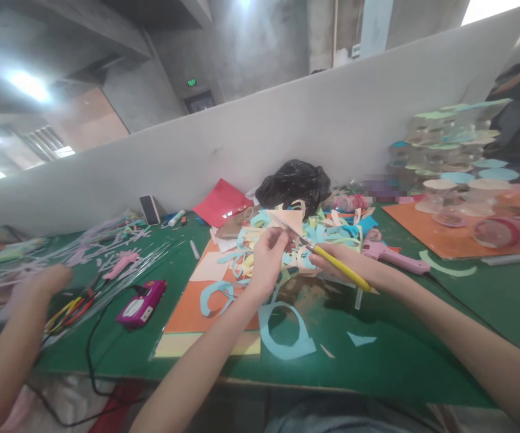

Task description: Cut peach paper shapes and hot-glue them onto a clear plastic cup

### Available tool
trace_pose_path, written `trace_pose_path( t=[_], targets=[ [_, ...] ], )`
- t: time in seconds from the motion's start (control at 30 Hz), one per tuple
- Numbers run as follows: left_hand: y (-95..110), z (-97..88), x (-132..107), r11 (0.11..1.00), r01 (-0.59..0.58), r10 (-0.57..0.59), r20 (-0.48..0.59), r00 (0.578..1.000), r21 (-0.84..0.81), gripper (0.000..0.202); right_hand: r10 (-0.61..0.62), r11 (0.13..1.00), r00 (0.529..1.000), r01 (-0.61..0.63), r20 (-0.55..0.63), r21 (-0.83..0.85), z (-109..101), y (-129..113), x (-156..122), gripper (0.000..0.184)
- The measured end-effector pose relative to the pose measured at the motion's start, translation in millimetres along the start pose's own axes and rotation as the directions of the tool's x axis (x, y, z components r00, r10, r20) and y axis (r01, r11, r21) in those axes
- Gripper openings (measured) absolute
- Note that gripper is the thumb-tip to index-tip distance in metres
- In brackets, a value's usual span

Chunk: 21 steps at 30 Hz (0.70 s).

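Note:
My left hand (269, 257) pinches a small piece of peach paper (293, 218) above a heap of cut scraps. My right hand (338, 261) grips yellow-handled scissors (341, 268), whose blades lie across the paper near my left fingertips. How far the blades are apart is unclear. Blue, yellow and peach paper scraps (314, 231) are piled just behind both hands. Nearer to me lies a blue sheet with a round hole (266, 337), and beside it are an orange sheet (187, 310) and a curled blue strip (210, 294).
A pink glue gun (397, 257) with a black cord lies to the right, near stacked plastic bottle pieces with paper discs (455, 150). At the back sits a black plastic bag (293, 183). A purple box (142, 302) and another person's arm (16, 337) are at the left.

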<state>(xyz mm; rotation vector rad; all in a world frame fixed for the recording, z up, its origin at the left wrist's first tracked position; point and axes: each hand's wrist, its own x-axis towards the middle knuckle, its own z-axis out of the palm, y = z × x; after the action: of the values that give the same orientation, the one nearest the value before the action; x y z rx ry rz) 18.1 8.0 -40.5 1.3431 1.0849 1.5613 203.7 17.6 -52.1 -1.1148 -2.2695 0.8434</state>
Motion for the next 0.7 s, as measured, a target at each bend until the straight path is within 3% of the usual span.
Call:
trace_pose_path(
  t=[0.2,0.47,0.7],
  targets=[
    [3.8,1.8,-2.5,1.0,0.026,-0.026,0.03,0.999,0.004,0.02,-0.042,0.999,0.999,0.042,-0.002,0.017,0.2,1.1,-1.8,0.047],
    [6.8,2.6,-3.3,0.998,0.041,-0.039,0.032,0.999,-0.041,0.023,0.086,0.996,0.996,-0.087,-0.034,-0.03,3.2,-2.2,1.4,0.052],
    [3.2,2.8,-4.2,0.995,0.072,-0.07,0.038,0.997,-0.066,0.024,-0.001,1.0,0.998,0.001,-0.06,0.014,4.9,-4.9,-0.9,0.047]
  ],
)
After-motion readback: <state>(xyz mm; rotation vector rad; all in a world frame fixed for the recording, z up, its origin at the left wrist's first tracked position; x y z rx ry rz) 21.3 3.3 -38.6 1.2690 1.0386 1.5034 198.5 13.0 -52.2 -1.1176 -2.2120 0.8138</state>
